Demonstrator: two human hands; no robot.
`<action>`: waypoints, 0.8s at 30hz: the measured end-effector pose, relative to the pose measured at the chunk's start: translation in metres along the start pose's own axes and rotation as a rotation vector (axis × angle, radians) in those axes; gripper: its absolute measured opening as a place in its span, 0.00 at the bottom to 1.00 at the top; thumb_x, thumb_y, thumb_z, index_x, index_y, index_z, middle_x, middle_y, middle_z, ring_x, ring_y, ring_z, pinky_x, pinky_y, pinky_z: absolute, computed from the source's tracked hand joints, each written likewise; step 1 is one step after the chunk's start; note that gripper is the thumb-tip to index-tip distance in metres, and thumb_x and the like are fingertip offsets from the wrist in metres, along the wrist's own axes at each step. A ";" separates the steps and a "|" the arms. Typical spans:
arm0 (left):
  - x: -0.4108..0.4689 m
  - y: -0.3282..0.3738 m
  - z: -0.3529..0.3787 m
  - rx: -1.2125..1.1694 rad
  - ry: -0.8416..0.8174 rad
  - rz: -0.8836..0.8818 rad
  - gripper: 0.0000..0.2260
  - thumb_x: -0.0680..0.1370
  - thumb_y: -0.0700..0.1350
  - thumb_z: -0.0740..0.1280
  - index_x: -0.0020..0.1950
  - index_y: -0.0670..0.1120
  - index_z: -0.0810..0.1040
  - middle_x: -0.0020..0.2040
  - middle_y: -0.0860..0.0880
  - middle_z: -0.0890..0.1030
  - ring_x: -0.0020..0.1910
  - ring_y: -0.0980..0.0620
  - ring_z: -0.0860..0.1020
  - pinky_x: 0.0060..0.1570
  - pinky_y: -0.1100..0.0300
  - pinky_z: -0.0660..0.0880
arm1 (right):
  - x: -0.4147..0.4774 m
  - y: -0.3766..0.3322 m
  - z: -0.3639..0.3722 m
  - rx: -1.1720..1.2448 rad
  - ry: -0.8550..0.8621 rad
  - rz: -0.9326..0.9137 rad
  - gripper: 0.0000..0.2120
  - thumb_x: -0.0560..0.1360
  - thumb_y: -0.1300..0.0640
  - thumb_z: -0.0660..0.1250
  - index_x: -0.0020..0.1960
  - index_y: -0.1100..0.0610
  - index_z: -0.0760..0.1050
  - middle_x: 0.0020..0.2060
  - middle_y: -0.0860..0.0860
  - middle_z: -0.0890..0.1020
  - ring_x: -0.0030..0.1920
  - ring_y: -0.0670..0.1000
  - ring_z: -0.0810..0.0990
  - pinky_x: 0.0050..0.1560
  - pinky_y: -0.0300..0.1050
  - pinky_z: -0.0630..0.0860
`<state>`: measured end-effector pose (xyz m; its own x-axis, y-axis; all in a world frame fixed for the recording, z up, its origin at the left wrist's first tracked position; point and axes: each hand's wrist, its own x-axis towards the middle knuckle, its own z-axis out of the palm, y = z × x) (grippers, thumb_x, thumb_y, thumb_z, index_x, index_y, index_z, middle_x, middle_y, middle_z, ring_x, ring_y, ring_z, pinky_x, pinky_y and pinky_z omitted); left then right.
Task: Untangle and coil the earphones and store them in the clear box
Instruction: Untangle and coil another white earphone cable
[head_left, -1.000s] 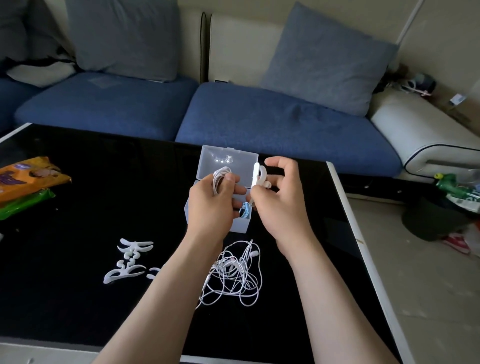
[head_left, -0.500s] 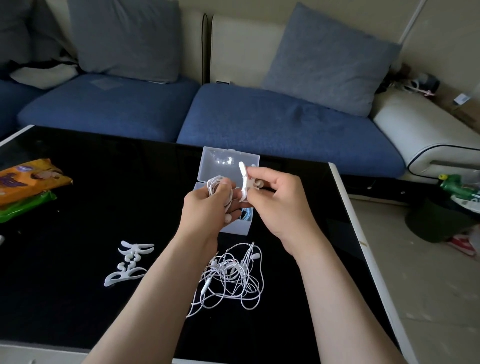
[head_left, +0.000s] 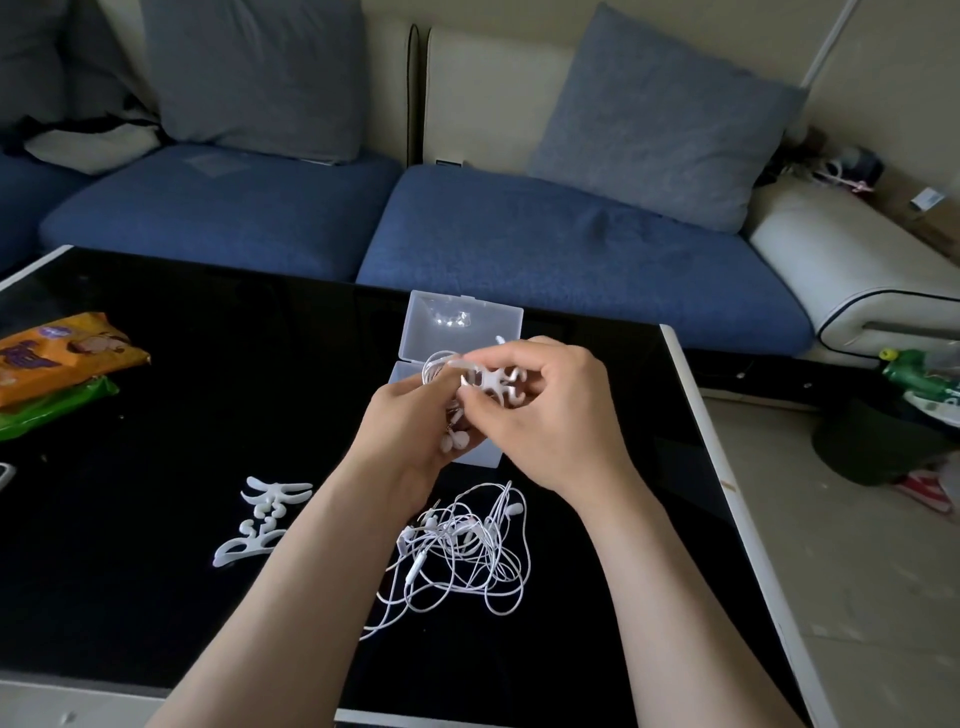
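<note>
Above the open clear box (head_left: 464, 318), my left hand (head_left: 415, 421) grips a coiled white earphone (head_left: 435, 364); its earbuds (head_left: 453, 440) hang below the fingers. My right hand (head_left: 540, 415) pinches a white fishbone-shaped cord winder (head_left: 496, 382) against that coil. The box stands on the black table with its lid tipped up; my hands hide most of its base. A tangled heap of white earphones (head_left: 462, 545) lies on the table just in front of my wrists.
More white cord winders (head_left: 265, 517) lie left of my left forearm. Orange and green snack packets (head_left: 57, 364) sit at the table's left edge. A blue sofa with grey cushions stands behind the black table (head_left: 208, 364). The table's right edge (head_left: 696, 415) borders a cluttered floor.
My hands have come closer together over the box. The winder in my right hand has swung from upright to lying across the coil held by my left hand.
</note>
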<state>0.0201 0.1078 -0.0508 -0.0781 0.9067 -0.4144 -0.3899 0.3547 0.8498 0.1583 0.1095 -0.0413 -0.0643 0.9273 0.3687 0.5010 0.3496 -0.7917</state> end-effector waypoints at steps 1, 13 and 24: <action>0.002 -0.001 0.000 -0.018 -0.012 -0.041 0.09 0.84 0.38 0.66 0.55 0.36 0.84 0.46 0.39 0.85 0.45 0.43 0.77 0.36 0.58 0.82 | 0.000 0.001 0.001 -0.026 -0.017 -0.020 0.10 0.72 0.55 0.80 0.51 0.44 0.89 0.41 0.45 0.85 0.39 0.46 0.84 0.40 0.39 0.80; 0.010 0.001 -0.002 -0.203 -0.187 -0.219 0.08 0.81 0.41 0.64 0.54 0.39 0.80 0.55 0.36 0.81 0.56 0.40 0.76 0.64 0.45 0.73 | 0.002 0.008 0.004 -0.194 -0.005 -0.089 0.07 0.74 0.49 0.81 0.51 0.45 0.89 0.41 0.47 0.80 0.41 0.44 0.80 0.39 0.30 0.72; -0.001 0.002 0.006 -0.055 -0.155 -0.042 0.16 0.88 0.48 0.61 0.56 0.36 0.82 0.51 0.38 0.88 0.48 0.45 0.88 0.51 0.48 0.83 | 0.001 0.013 0.001 -0.274 -0.003 -0.102 0.09 0.74 0.48 0.79 0.54 0.46 0.89 0.41 0.47 0.79 0.39 0.43 0.79 0.39 0.34 0.73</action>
<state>0.0249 0.1092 -0.0471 0.0799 0.9174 -0.3900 -0.4399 0.3835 0.8120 0.1640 0.1145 -0.0514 -0.1286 0.8895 0.4384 0.7061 0.3926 -0.5894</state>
